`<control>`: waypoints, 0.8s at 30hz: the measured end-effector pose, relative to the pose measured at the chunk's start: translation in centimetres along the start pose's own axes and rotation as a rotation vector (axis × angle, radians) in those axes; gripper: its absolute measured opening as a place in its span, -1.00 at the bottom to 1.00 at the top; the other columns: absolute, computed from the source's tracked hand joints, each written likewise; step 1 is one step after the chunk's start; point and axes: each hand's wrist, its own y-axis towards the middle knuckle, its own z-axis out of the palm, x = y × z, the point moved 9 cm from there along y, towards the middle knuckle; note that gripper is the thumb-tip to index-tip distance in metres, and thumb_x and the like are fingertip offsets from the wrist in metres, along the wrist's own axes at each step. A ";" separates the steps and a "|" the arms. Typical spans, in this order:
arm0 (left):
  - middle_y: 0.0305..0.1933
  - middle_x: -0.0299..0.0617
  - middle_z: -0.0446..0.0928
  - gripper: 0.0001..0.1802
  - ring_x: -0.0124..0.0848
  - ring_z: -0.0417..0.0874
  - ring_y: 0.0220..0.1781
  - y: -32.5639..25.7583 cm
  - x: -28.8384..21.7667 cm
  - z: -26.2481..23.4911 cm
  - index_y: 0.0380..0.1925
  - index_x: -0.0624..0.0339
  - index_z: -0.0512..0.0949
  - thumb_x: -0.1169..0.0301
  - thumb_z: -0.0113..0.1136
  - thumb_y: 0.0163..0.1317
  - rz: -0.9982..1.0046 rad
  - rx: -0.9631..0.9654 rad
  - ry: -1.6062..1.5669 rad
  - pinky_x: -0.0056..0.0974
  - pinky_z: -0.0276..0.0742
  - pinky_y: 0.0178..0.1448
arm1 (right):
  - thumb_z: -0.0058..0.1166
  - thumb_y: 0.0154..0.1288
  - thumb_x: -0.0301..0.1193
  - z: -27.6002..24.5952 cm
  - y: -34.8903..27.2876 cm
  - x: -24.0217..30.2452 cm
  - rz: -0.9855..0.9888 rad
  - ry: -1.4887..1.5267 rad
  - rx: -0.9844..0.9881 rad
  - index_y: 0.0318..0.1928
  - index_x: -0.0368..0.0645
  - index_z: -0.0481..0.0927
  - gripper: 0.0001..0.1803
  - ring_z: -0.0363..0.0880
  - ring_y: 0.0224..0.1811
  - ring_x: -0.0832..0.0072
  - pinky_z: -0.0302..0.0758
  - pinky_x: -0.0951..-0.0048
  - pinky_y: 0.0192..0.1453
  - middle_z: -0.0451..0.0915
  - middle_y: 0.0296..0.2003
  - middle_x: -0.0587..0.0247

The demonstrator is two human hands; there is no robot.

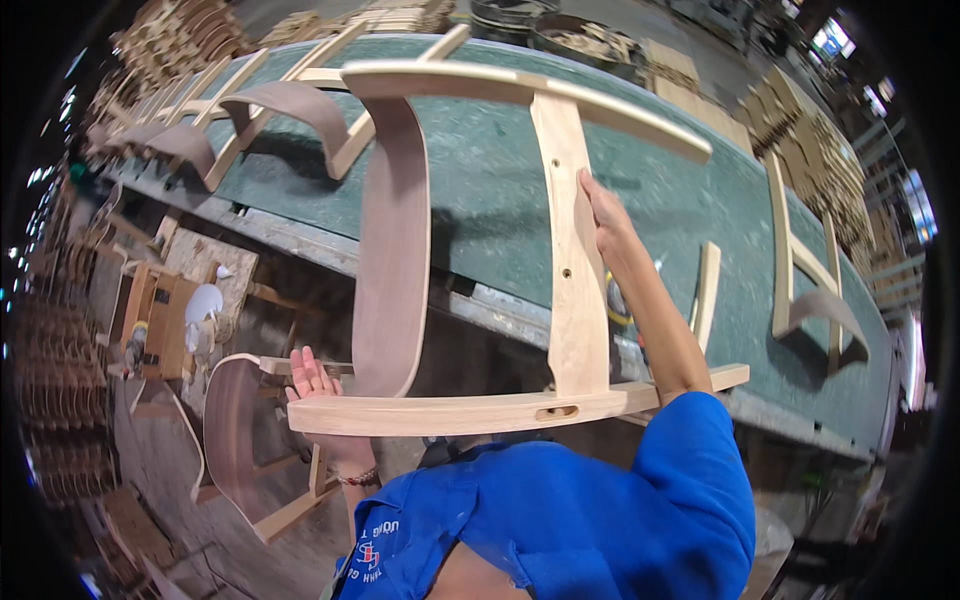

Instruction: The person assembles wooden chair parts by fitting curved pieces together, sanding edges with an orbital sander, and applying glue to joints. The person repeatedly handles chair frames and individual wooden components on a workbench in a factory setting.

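Observation:
I hold a pale wooden chair-back frame (575,300) up in front of me over the edge of the green workbench (690,210). It has a curved top rail (520,90), a lower rail (470,412) with a slot, one upright post, and a bent brown plywood panel (393,260). My left hand (315,385) holds the left end of the lower rail, with its fingers spread behind it. My right hand (603,210) grips the right edge of the upright post near the top.
More chair-back frames (270,120) lie at the bench's far left and one (810,290) at its right. A loose curved slat (707,285) rests near my right arm. Another frame (235,440) stands on the floor below. Stacks of wooden parts (810,130) ring the bench.

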 end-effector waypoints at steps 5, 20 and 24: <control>0.37 -0.12 0.29 -0.61 -0.05 0.38 0.32 3.2 2.7 -7.0 0.04 0.08 0.39 0.11 -0.05 0.34 -0.264 0.366 -0.279 0.20 0.31 0.35 | 0.16 0.35 -0.10 -2.0 -13.0 4.3 -0.475 0.219 0.014 0.07 -0.21 0.51 -0.52 0.56 -0.19 0.49 0.52 0.42 -0.07 0.59 -0.13 0.26; 0.29 0.22 0.33 -0.12 -0.01 0.57 0.11 1.5 -6.8 -0.6 0.34 0.28 0.21 0.22 0.13 -0.06 -0.879 0.797 0.098 -0.04 0.64 0.05 | 0.31 0.21 -0.15 -19.2 -47.4 -11.9 -0.582 0.402 -0.625 0.09 -0.18 0.32 -0.40 0.55 -0.05 0.19 0.52 0.07 0.19 0.50 -0.11 0.05; 0.14 0.05 0.50 -0.21 -0.22 0.62 0.01 0.3 -4.3 -1.1 0.25 0.36 0.33 0.47 0.03 -0.16 -0.914 0.963 0.517 -0.24 0.65 -0.01 | 0.29 0.09 -0.35 -21.2 -42.5 -28.1 -0.218 0.656 -0.563 -0.12 0.00 0.45 -0.64 0.53 -0.06 0.23 0.50 -0.05 0.10 0.53 -0.18 0.14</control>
